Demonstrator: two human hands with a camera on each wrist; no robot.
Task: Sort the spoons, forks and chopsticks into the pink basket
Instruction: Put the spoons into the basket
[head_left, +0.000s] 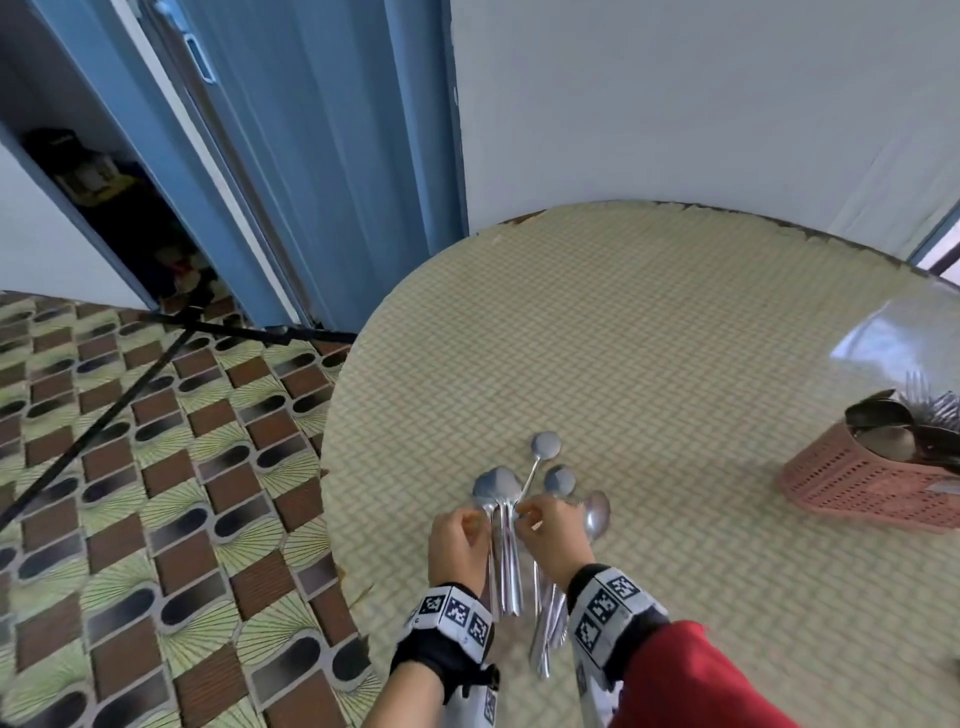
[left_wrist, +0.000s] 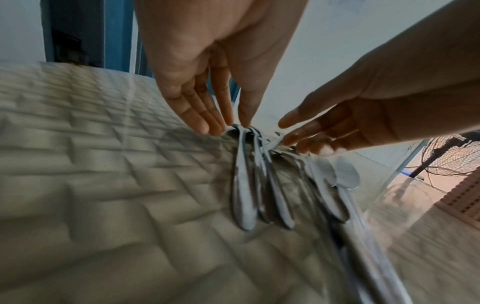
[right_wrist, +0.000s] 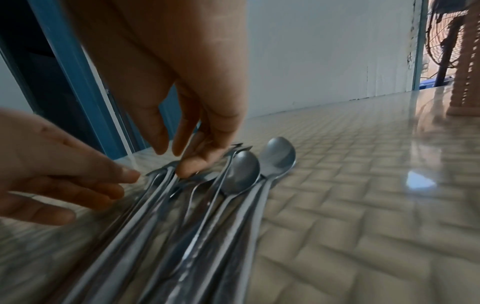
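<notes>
A bunch of several steel spoons (head_left: 506, 551) lies near the table's front left, handles toward me and bowls pointing away. My left hand (head_left: 467, 525) touches the bunch's left side with straight fingers; in the left wrist view my left hand (left_wrist: 233, 123) has its fingertips at the spoon necks (left_wrist: 244, 185). My right hand (head_left: 535, 517) comes in from the right. In the right wrist view its thumb tip (right_wrist: 189, 166) rests on the spoons (right_wrist: 207, 216) with the other fingers loose above. The pink basket (head_left: 852, 483) stands at the right edge, holding spoons and forks.
The round table (head_left: 649, 338) has a glossy woven-pattern cover, and its left edge runs close beside the spoons. A black tripod leg (head_left: 104, 415) crosses the tiled floor at left. A blue door (head_left: 311, 156) and a white wall stand behind.
</notes>
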